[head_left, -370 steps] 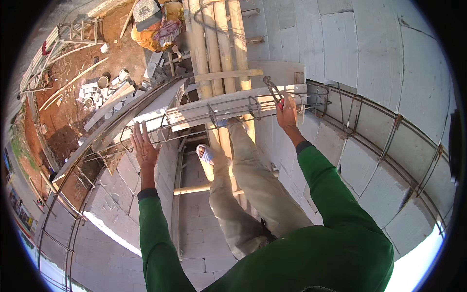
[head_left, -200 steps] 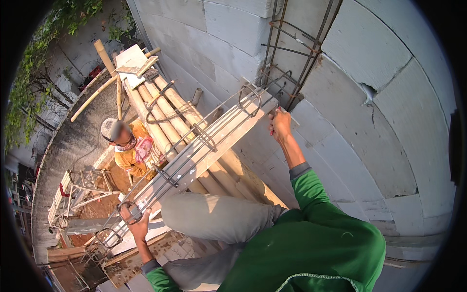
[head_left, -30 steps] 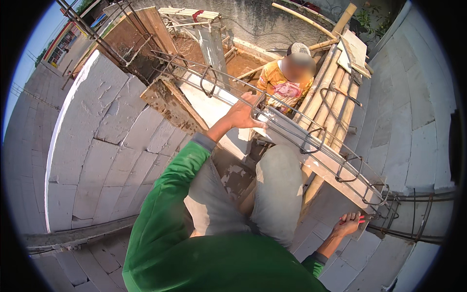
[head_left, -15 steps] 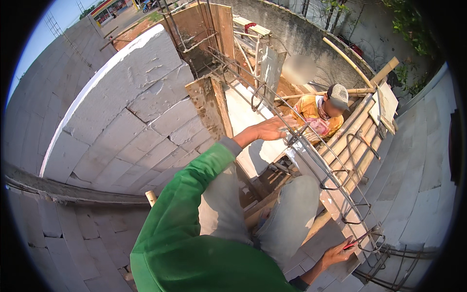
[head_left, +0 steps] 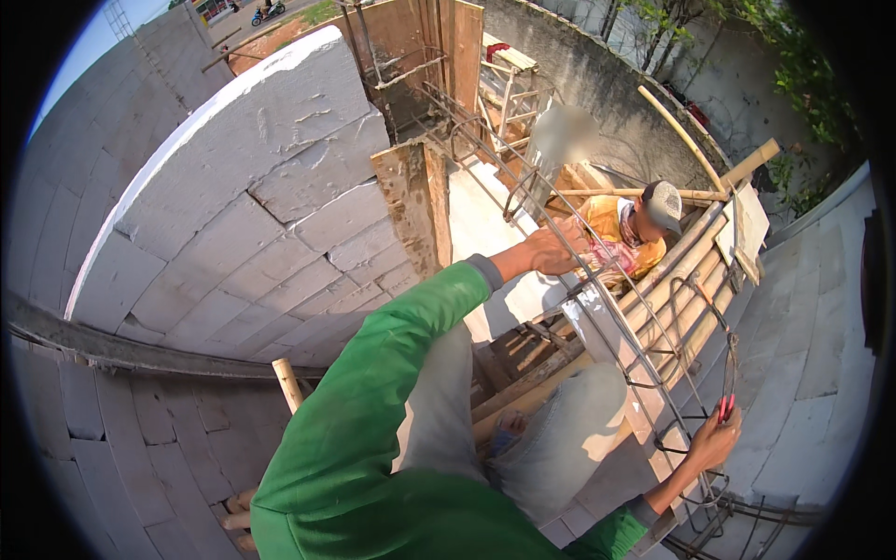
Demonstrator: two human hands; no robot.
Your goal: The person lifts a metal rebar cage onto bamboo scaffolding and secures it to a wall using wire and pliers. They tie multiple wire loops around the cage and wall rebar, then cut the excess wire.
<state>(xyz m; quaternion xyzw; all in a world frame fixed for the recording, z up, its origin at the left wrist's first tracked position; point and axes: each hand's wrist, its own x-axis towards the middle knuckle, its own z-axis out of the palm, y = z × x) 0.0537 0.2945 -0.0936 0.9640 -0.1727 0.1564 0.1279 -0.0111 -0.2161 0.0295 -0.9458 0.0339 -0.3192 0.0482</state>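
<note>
A long rebar cage (head_left: 653, 393) of thin steel bars and bent stirrups runs diagonally from the upper middle to the lower right. My left hand (head_left: 557, 246) is closed around its bars near the middle, with part of the fingers hidden. Beyond the cage's right side, my right hand (head_left: 715, 440) grips red-handled pincers (head_left: 726, 408). Their dark metal end points away from me, close to a bent wire or stirrup; I cannot tell whether it touches. My knees are below the cage.
A co-worker in a yellow top (head_left: 611, 219) is just beyond my left hand. Bamboo poles (head_left: 691, 252) lie to the right of the cage. A pale block wall (head_left: 271, 196) rises at left. Formwork boards (head_left: 403, 201) stand near the middle, with open gaps between timbers below my legs.
My right hand has moved up and right from the cage's near end with the pincers, which now point away from me. My left hand has shifted slightly right along the bars.
</note>
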